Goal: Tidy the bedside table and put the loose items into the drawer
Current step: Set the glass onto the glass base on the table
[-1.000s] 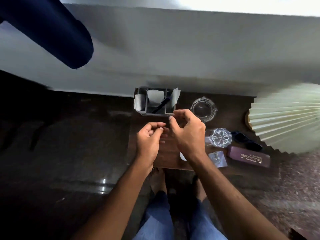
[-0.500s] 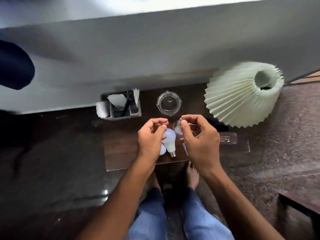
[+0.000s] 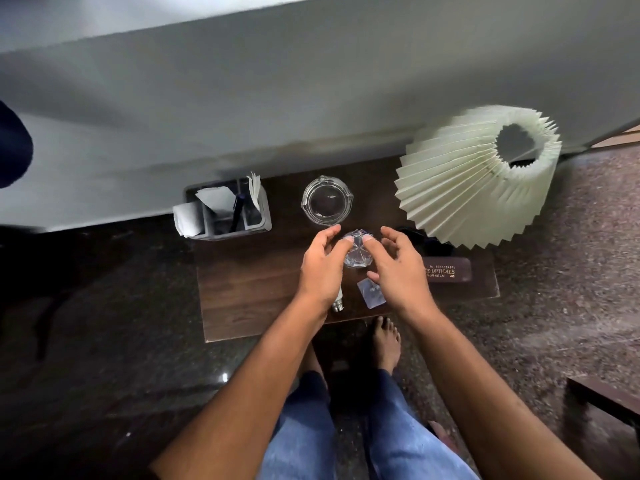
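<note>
On the dark wooden bedside table a clear faceted crystal ornament stands between my hands. My left hand and my right hand flank it with fingers spread, and both thumb tips touch its top edge. Under my left hand lies a light bulb; only its metal base shows. A small clear packet lies near the front edge. To the right is a purple glasses case, with dark sunglasses partly hidden behind it. No drawer is in view.
A grey organiser with papers and a pen stands at the back left against the wall. A round glass bowl sits behind the ornament. A pleated lamp shade overhangs the table's right back corner. My bare feet stand at the table's front.
My hands were pinched close together above the bulb. They have spread apart and moved forward onto the crystal ornament. The view has shifted, so the lamp shade shows in full.
</note>
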